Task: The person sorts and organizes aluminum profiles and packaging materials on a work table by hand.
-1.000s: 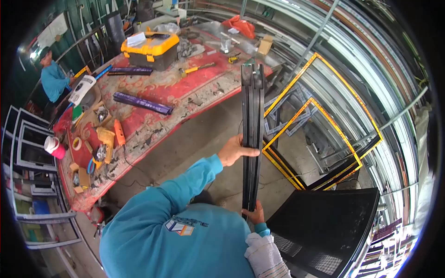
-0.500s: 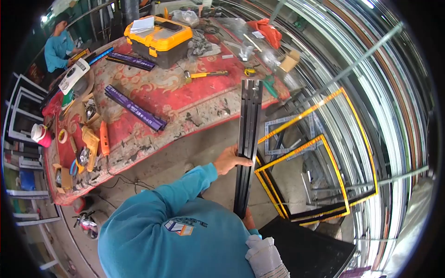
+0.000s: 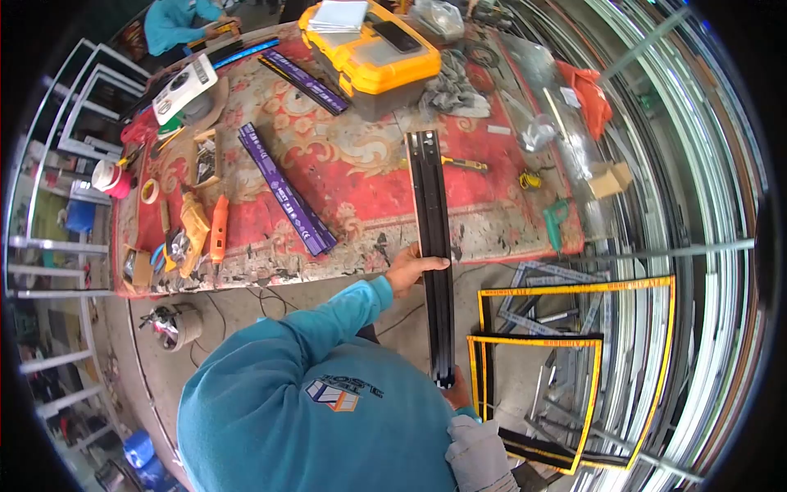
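A long black grooved metal profile (image 3: 435, 238) is held in front of me, nearly upright in the view, its upper end reaching over the table. My left hand (image 3: 407, 271) is closed round it near the middle, the thumb lying across its face. At the lower end is my right hand (image 3: 457, 392), closed on the profile; most of its fingers are hidden. Behind the upper part of the profile lies a hammer (image 3: 465, 165) with a yellow handle, partly covered. Purple-wrapped profiles (image 3: 287, 193) lie on the table to the left.
A carpet-covered table (image 3: 361, 221) carries a yellow toolbox (image 3: 393, 70), a tape measure (image 3: 530, 179), a green tool (image 3: 556, 223) and an orange tool (image 3: 218, 230). Yellow-taped frames (image 3: 597, 394) stand at right beside racked long profiles (image 3: 713, 328). A co-worker (image 3: 176, 29) is at far left.
My view has turned, so the table sits further right and nearer. The profile has swung slightly, its upper end now leaning left. Both hands keep their hold.
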`<state>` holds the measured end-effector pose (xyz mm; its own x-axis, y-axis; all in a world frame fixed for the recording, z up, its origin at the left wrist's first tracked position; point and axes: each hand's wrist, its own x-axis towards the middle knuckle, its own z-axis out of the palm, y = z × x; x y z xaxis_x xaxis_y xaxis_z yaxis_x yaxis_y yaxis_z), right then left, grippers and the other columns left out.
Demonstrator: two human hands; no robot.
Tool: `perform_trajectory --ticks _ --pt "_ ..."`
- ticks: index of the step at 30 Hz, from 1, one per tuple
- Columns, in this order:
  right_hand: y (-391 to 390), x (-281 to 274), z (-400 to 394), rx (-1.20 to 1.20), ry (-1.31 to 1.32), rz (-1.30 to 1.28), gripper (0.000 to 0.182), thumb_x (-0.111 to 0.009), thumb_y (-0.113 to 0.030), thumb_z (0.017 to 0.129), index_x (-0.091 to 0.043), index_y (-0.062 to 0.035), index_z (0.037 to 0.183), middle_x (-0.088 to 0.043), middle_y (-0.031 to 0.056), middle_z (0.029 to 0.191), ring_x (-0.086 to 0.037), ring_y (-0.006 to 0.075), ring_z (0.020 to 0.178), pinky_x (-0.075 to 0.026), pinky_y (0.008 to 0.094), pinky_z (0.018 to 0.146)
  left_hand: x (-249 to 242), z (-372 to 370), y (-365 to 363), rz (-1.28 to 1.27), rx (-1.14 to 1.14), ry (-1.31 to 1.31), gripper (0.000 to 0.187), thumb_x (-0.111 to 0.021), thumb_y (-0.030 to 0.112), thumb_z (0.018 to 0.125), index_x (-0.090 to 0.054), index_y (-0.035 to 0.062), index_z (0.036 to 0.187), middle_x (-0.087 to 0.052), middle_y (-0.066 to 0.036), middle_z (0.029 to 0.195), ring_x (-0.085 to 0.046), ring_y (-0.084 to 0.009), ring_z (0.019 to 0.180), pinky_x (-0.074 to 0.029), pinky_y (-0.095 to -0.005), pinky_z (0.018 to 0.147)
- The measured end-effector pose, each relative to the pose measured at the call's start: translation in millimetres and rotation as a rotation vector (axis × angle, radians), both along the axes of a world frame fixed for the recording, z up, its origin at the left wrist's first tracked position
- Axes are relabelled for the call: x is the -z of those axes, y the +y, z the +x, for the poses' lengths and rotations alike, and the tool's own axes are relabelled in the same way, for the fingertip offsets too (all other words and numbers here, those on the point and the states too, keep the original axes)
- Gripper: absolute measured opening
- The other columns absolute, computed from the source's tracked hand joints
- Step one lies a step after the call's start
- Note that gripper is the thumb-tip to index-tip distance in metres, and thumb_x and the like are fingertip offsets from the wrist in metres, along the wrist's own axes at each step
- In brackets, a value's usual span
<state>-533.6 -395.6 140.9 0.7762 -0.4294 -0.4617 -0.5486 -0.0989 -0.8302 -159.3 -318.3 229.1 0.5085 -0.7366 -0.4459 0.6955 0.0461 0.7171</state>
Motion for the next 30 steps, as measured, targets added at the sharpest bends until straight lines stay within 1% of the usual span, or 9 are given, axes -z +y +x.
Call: perform_trajectory --ticks 10,13,15,19,23,24,25,27,30 --pt "-134.4 4.4 56.6 -0.308 -0.019 0.165 0.055 -0.086 -0.013 0.069 -0.059 -0.0008 0.115 -0.069 0.0064 0.093 -0.065 0.0152 0.081 -0.053 0.0301 0.076 5.4 12.8 -5.1 0.122 -0.363 -0.102 0.045 -0.073 0.03 0.086 -0.057 0.0061 0.121 -0.066 -0.004 0.104 -0.065 -0.0201 0.094 -0.055 -0.0417 0.083" --pt "-179.9 18.2 64.4 -0.189 0.169 0.296 0.039 -0.082 -0.01 0.074 -0.063 -0.0002 0.107 -0.068 0.0023 0.09 -0.063 0.0114 0.076 -0.053 0.0288 0.069 -3.9 -10.4 -1.2 0.171 -0.535 -0.103 0.04 -0.075 0.028 0.086 -0.061 0.0033 0.115 -0.067 -0.006 0.105 -0.065 -0.0184 0.093 -0.054 -0.0391 0.084" --pt "-205.1 -5.7 92.8 -0.328 0.009 0.303 0.033 -0.079 -0.009 0.077 -0.066 0.0011 0.105 -0.066 0.0019 0.081 -0.059 0.009 0.065 -0.048 0.0268 0.057 -6.8 -18.9 3.8 0.081 -0.804 -0.388 0.038 -0.076 0.026 0.086 -0.062 0.0035 0.114 -0.068 -0.006 0.104 -0.065 -0.0164 0.09 -0.055 -0.0358 0.08" --pt "-268.0 -17.5 128.7 -0.527 0.022 0.149 0.034 -0.077 -0.019 0.077 -0.068 0.0014 0.103 -0.069 0.0056 0.082 -0.062 0.0127 0.066 -0.05 0.0275 0.061 -15.0 -23.8 32.8 0.03 -1.028 -0.193 0.039 -0.071 0.027 0.089 -0.056 0.0035 0.116 -0.068 -0.007 0.096 -0.067 -0.0176 0.08 -0.059 -0.0385 0.072" --pt "-288.7 -25.1 142.4 -0.618 0.068 0.629 0.064 -0.081 -0.04 0.075 -0.061 0.001 0.119 -0.068 0.0073 0.081 -0.064 0.0142 0.066 -0.052 0.0274 0.058 -40.7 -21.0 67.6 -0.243 -1.026 -0.18 0.037 -0.063 0.035 0.093 -0.055 0.0034 0.112 -0.067 -0.016 0.095 -0.069 -0.0282 0.078 -0.06 -0.0461 0.07" --pt "-269.6 -68.1 145.3 -0.651 0.131 0.746 0.087 -0.081 -0.052 0.073 -0.049 0.0016 0.134 -0.066 0.0065 0.077 -0.062 0.0147 0.061 -0.051 0.0274 0.053 -48.5 -23.6 69.5 -0.235 -1.034 -0.173 0.039 -0.062 0.034 0.094 -0.054 0.0026 0.115 -0.067 -0.019 0.099 -0.069 -0.0315 0.082 -0.06 -0.0471 0.071" --pt "-263.5 -71.4 142.5 -0.653 0.134 0.742 0.087 -0.081 -0.052 0.073 -0.049 0.0016 0.134 -0.066 0.0065 0.077 -0.062 0.0147 0.061 -0.051 0.0274 0.053 -61.4 -31.3 71.5 -0.25 -1.008 -0.222 0.035 -0.062 0.031 0.095 -0.056 0.0023 0.114 -0.067 -0.019 0.105 -0.069 -0.0317 0.089 -0.059 -0.0477 0.074" --pt "-255.3 -75.6 140.3 -0.633 0.125 1.126 0.099 -0.078 -0.051 0.078 -0.03 0.0028 0.146 -0.058 0.0038 0.068 -0.058 0.0125 0.052 -0.049 0.0246 0.045 -74.7 -39.1 72.9 -0.182 -1.092 -0.322 0.032 -0.063 0.029 0.095 -0.059 0.0027 0.112 -0.066 -0.013 0.104 -0.068 -0.027 0.089 -0.058 -0.0439 0.075" --pt "-244.0 -77.5 138.1 -0.696 0.082 1.107 0.107 -0.076 -0.057 0.075 -0.026 0.0056 0.146 -0.052 0.0019 0.064 -0.049 0.009 0.047 -0.042 0.0216 0.041 -51.0 -33.1 81.5 -0.114 -1.169 -0.39 0.028 -0.066 0.027 0.094 -0.061 0.0045 0.109 -0.065 -0.006 0.1 -0.065 -0.0195 0.086 -0.055 -0.0372 0.075"
